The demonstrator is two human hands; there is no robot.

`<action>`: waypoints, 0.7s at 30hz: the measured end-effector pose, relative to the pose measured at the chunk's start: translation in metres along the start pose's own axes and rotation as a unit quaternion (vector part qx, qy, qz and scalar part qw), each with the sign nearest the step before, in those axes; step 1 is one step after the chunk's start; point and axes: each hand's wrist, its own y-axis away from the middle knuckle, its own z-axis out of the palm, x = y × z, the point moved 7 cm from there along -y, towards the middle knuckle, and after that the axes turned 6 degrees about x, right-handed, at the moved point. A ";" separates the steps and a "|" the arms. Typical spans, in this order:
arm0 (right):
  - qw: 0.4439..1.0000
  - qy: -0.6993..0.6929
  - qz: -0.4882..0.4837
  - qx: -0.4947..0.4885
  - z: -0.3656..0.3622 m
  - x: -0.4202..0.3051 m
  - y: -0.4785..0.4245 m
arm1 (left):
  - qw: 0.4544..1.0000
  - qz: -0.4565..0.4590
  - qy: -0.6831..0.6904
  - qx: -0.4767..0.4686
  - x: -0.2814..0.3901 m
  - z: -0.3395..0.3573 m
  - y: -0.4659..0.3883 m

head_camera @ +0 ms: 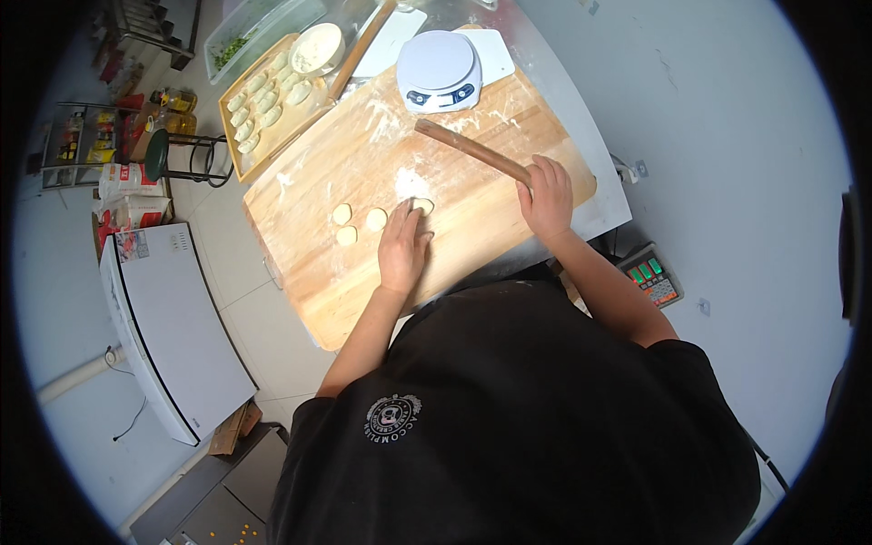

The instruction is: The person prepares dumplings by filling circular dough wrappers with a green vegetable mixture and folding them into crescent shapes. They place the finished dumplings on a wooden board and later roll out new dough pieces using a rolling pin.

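On a floured wooden board [306,272], my left hand [403,248] touches a small round of dough [423,207] with its fingertips; whether the fingers grip it is hard to tell. Beside that hand, to the left, lies another dough round [376,219], and two more rounds [343,214] sit further left, one just below the other. My right hand [549,197] is closed on the near end of a wooden rolling pin [473,150], which slants up and left over the board. Loose flour [412,182] is heaped just above the dough at my left fingertips.
A white kitchen scale [438,68] stands at the board's far edge. A wooden tray [272,153] of shaped dough pieces, a bowl of filling or flour [317,49], a second rolling pin [361,51] and a plastic bin with greens [266,34] are at the far left.
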 end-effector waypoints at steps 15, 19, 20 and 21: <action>1.000 0.027 0.006 -0.005 0.005 0.006 0.007 | 0.996 0.044 -0.041 -0.070 0.000 0.033 -0.008; 1.000 0.020 0.007 0.007 0.003 0.004 0.006 | 1.000 -0.012 0.016 0.022 -0.005 0.000 -0.021; 1.000 0.026 0.007 0.009 0.002 0.005 0.007 | 0.999 -0.030 0.019 0.006 -0.001 0.000 -0.025; 0.999 0.030 0.006 0.011 0.002 0.004 0.006 | 0.998 -0.050 0.020 -0.009 0.000 0.001 -0.028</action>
